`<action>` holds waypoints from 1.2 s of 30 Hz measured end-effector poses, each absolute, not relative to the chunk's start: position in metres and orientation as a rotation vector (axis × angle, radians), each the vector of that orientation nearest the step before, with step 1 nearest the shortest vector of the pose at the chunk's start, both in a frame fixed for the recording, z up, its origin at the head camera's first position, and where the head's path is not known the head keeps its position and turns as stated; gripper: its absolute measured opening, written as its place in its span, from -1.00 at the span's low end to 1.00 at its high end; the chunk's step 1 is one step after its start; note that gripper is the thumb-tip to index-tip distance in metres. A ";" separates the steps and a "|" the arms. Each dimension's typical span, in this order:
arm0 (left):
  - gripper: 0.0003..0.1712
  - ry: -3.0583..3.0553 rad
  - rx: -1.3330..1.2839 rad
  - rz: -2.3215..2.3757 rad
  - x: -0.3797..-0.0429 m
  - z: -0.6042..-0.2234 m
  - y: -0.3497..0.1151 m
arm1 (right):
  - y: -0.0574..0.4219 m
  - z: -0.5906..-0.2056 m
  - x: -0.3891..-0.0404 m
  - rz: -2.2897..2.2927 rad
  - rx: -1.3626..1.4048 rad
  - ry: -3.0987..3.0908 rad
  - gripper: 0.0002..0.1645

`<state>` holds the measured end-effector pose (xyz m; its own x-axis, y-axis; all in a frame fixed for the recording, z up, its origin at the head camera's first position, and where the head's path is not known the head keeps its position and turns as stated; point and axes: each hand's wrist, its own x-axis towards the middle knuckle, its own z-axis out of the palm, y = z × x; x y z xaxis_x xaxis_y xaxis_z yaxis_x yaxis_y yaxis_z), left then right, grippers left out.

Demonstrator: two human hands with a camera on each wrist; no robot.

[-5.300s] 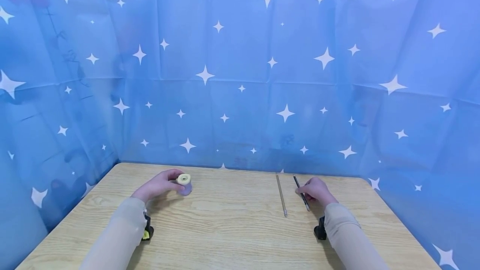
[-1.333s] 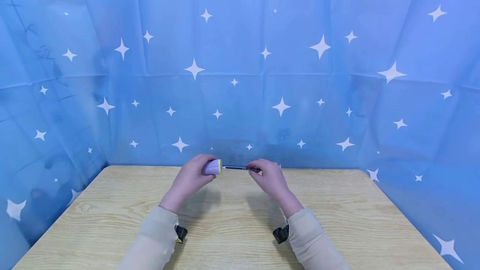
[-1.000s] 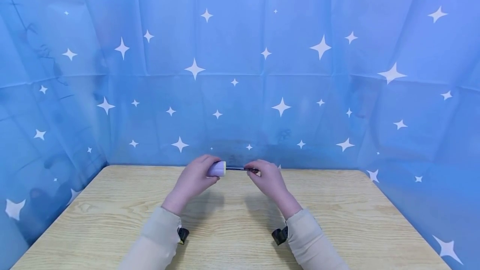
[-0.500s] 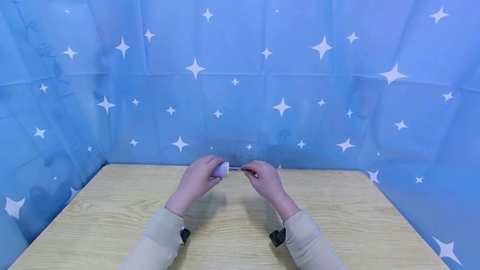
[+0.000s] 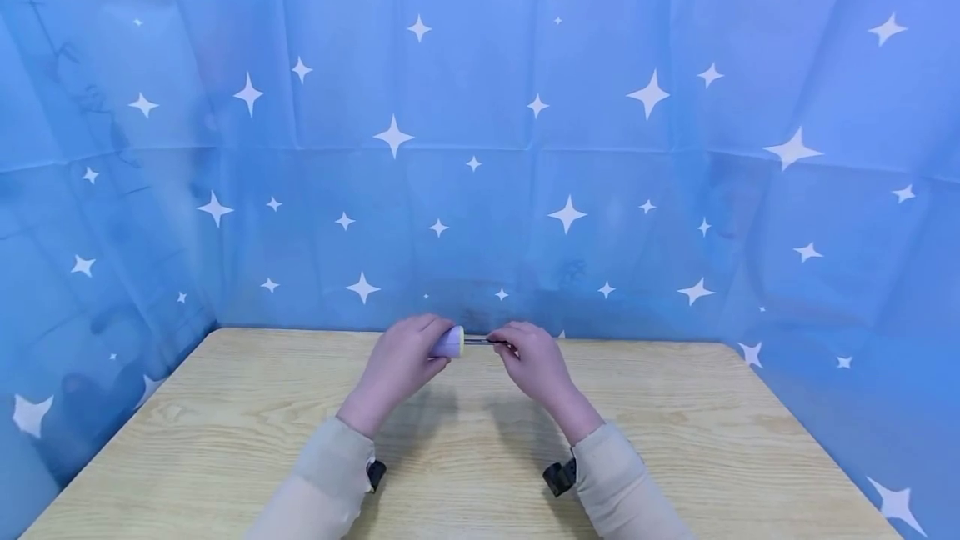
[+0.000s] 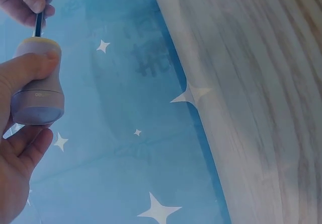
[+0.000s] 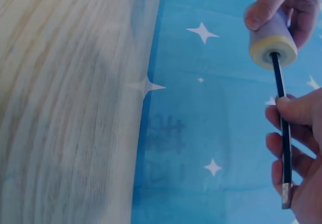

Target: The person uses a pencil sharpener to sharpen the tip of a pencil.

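My left hand (image 5: 397, 365) grips a lilac pencil sharpener (image 5: 448, 342) with a pale yellow rim, tipped on its side so that its hole faces right. Thumb and fingers wrap its waist in the left wrist view. My right hand (image 5: 536, 363) pinches a black pencil (image 7: 279, 85) along its shaft. The pencil's front end is inside the sharpener's hole (image 7: 274, 55), so its tip is hidden. A silver end (image 7: 287, 196) sticks out past my right fingers. Both hands are raised over the far part of the table, casting shadows below.
The light wooden table (image 5: 465, 473) ends just beyond my hands. A blue curtain with white stars (image 5: 480, 148) hangs behind it and along both sides. Dark wrist cameras (image 5: 558, 477) sit under the sleeves.
Sharpener and black pencil, earlier held apart, have come together at mid-table. The pencil tip went from the hole's mouth to inside it. The wooden pencil seen earlier no longer shows.
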<state>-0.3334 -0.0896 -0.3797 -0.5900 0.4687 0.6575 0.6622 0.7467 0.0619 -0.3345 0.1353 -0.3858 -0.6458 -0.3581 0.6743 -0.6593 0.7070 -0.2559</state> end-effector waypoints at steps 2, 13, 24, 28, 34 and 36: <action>-0.46 -2.298 -0.843 -0.418 -0.333 -0.378 -0.091 | 0.135 -0.384 -0.334 0.683 0.779 -2.324 -0.82; -0.44 -2.318 -0.813 -0.512 -0.336 -0.371 -0.108 | 0.156 -0.374 -0.335 0.954 0.680 -2.471 -0.62; -0.39 -2.367 -0.771 -0.582 -0.336 -0.364 -0.122 | 0.175 -0.367 -0.338 1.105 0.573 -2.480 -0.77; -0.35 -2.364 -0.747 -0.588 -0.334 -0.365 -0.124 | 0.174 -0.368 -0.339 1.102 0.589 -2.460 -0.84; -0.40 -2.332 -0.770 -0.526 -0.337 -0.364 -0.120 | 0.178 -0.369 -0.341 1.087 0.613 -2.440 -0.88; -0.41 -2.312 -0.779 -0.506 -0.338 -0.365 -0.119 | 0.179 -0.371 -0.343 1.083 0.613 -2.440 -0.87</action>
<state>-0.3377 -0.1186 -0.3645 -0.6208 0.3983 0.6752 0.6440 0.7503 0.1494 -0.3426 0.1792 -0.3709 -0.8238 -0.2275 0.5192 -0.5377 0.6035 -0.5888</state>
